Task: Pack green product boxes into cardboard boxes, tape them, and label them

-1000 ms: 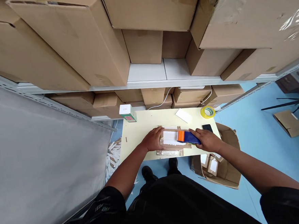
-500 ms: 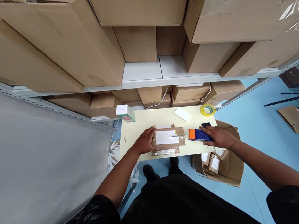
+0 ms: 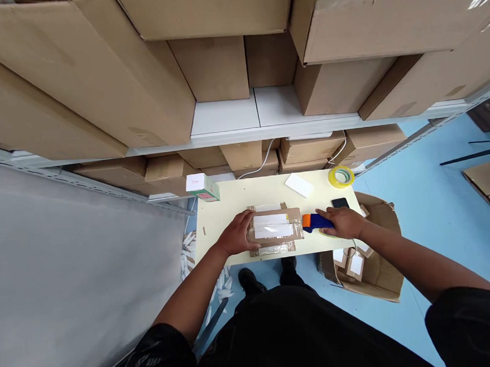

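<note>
A small cardboard box [image 3: 269,239] with a white label and clear tape lies on the cream table [image 3: 237,198]. My left hand [image 3: 238,232] grips the box's left end, thumb on the near side and fingers on the far side. Under it, parts of other taped boxes stick out at the far and near edges. My right hand [image 3: 343,223] is closed on a blue tape dispenser [image 3: 321,221] with an orange front end, which touches or almost touches the box's right end. Just beyond that hand lies a black phone [image 3: 340,203].
A roll of yellow tape [image 3: 341,177], a white card [image 3: 299,185] and a white-green carton [image 3: 203,186] stand along the table's far side. An open carton [image 3: 379,277] with small labelled boxes sits on the floor at right. Shelves of cardboard boxes [image 3: 220,68] rise behind.
My right hand has moved left with the tape dispenser, up to the box's right end. My left hand stays on the box. The view has shifted slightly.
</note>
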Available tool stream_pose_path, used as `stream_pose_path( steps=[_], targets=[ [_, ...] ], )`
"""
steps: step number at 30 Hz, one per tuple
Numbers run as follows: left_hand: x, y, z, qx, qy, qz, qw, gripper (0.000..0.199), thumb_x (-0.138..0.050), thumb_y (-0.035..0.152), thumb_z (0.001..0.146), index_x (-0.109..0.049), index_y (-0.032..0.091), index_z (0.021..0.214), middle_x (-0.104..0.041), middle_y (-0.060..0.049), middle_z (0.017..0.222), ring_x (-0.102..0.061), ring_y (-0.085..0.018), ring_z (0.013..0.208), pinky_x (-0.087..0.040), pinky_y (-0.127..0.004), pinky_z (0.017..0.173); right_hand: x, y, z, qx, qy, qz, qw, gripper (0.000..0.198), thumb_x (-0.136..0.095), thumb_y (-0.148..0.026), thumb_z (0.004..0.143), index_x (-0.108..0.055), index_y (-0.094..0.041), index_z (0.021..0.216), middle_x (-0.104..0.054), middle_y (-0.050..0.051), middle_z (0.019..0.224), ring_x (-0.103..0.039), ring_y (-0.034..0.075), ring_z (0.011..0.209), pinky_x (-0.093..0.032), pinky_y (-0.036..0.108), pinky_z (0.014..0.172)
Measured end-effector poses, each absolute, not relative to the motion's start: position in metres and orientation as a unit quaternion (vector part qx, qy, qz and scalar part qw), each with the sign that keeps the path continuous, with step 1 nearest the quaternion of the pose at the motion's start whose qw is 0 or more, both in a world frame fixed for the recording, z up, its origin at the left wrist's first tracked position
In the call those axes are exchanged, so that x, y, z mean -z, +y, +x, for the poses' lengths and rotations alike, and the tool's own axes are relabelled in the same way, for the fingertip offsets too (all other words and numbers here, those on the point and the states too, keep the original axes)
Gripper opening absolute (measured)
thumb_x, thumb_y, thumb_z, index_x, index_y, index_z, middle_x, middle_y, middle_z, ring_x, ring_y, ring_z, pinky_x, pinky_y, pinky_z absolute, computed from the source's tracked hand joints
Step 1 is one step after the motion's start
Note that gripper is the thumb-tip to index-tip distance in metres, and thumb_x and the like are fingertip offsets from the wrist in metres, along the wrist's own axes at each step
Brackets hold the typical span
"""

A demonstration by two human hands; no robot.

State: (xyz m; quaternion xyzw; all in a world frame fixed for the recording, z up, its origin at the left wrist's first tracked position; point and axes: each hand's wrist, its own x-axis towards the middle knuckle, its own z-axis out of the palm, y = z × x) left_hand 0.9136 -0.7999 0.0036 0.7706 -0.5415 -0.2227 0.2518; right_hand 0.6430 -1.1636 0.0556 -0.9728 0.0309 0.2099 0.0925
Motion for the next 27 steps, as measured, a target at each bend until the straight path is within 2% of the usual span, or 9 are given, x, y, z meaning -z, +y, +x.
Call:
stream_pose_path(
  steps=[4,8,12,14,16,18,22,25,27],
  targets=[
    [-0.002,-0.797,0.913,0.227,-0.536,0.775,0.245,0.125,-0.094,0.049,0.060,-0.027,0.025,0.163,-0.034,-0.016,0.165,-0.035,-0.039,0.151,-0.033,-0.055,0.125,-0.041,-1.162,0.664,-0.271,0.063,-0.952,0.127,0.072,-0.053,-0.063,0.094,-0.054,-0.020,0.152,-0.073,0.016,0.124,-0.071,0.031,0.108,-0.051,0.037,0.088],
    [0.001,-0.795,0.914,0.237,-0.534,0.776,0.238,0.129,-0.094,0.050,0.061,-0.022,0.026,0.165,-0.030,-0.015,0.167,-0.032,-0.039,0.153,-0.033,-0.054,0.126,-0.024,-1.154,0.671,-0.347,0.136,-0.913,0.164,0.062,-0.061,-0.065,0.087,-0.070,-0.024,0.133,-0.077,0.012,0.113,-0.074,0.031,0.101,-0.052,0.037,0.082],
    [0.003,-0.793,0.913,0.247,-0.526,0.779,0.237,0.130,-0.093,0.051,0.062,-0.020,0.026,0.166,-0.027,-0.015,0.169,-0.030,-0.038,0.154,-0.032,-0.052,0.127,-0.012,-1.138,0.646,-0.291,0.244,-0.893,0.240,0.062,-0.053,-0.064,0.093,-0.067,-0.021,0.135,-0.077,0.012,0.115,-0.073,0.028,0.099,-0.051,0.034,0.079],
    [0.002,-0.792,0.913,0.250,-0.521,0.780,0.241,0.129,-0.093,0.049,0.063,-0.019,0.026,0.166,-0.026,-0.014,0.170,-0.030,-0.037,0.155,-0.032,-0.051,0.127,-0.008,-1.125,0.627,-0.207,0.294,-0.908,0.217,0.063,-0.049,-0.061,0.096,-0.061,-0.018,0.141,-0.075,0.014,0.114,-0.072,0.029,0.097,-0.050,0.035,0.078],
    [0.000,-0.793,0.913,0.255,-0.518,0.778,0.246,0.129,-0.093,0.047,0.063,-0.019,0.027,0.167,-0.024,-0.013,0.171,-0.029,-0.037,0.155,-0.031,-0.051,0.127,0.000,-1.107,0.613,-0.094,0.340,-0.925,0.142,0.066,-0.045,-0.055,0.100,-0.049,-0.013,0.150,-0.070,0.018,0.120,-0.068,0.031,0.100,-0.048,0.038,0.081],
    [-0.003,-0.793,0.913,0.265,-0.516,0.776,0.250,0.129,-0.093,0.047,0.064,-0.018,0.027,0.167,-0.020,-0.012,0.173,-0.027,-0.035,0.157,-0.030,-0.049,0.128,0.012,-1.088,0.609,-0.042,0.343,-0.935,0.077,0.070,-0.049,-0.048,0.099,-0.041,-0.008,0.155,-0.068,0.020,0.119,-0.065,0.033,0.100,-0.045,0.041,0.083],
    [-0.007,-0.792,0.913,0.280,-0.504,0.776,0.256,0.127,-0.091,0.049,0.067,-0.017,0.028,0.168,-0.009,-0.011,0.176,-0.021,-0.034,0.159,-0.027,-0.046,0.129,0.048,-1.057,0.625,-0.026,0.362,-0.932,0.016,0.061,-0.054,-0.041,0.098,-0.048,-0.009,0.149,-0.066,0.021,0.117,-0.059,0.035,0.106,-0.039,0.045,0.088],
    [-0.007,-0.788,0.907,0.282,-0.485,0.781,0.275,0.128,-0.091,0.055,0.066,-0.019,0.028,0.168,-0.005,-0.011,0.176,-0.015,-0.036,0.161,-0.025,-0.048,0.129,0.071,-1.044,0.638,-0.029,0.366,-0.930,0.013,0.053,-0.050,-0.029,0.098,-0.050,-0.012,0.148,-0.065,0.020,0.118,-0.057,0.035,0.108,-0.036,0.047,0.091],
    [-0.005,-0.787,0.900,0.270,-0.454,0.791,0.310,0.128,-0.089,0.059,0.068,-0.016,0.026,0.168,-0.005,-0.013,0.176,-0.013,-0.037,0.161,-0.024,-0.050,0.129,0.077,-1.038,0.641,-0.030,0.371,-0.928,0.025,0.055,-0.048,-0.019,0.094,-0.050,-0.012,0.149,-0.064,0.020,0.115,-0.057,0.035,0.106,-0.036,0.048,0.091]
  ],
)
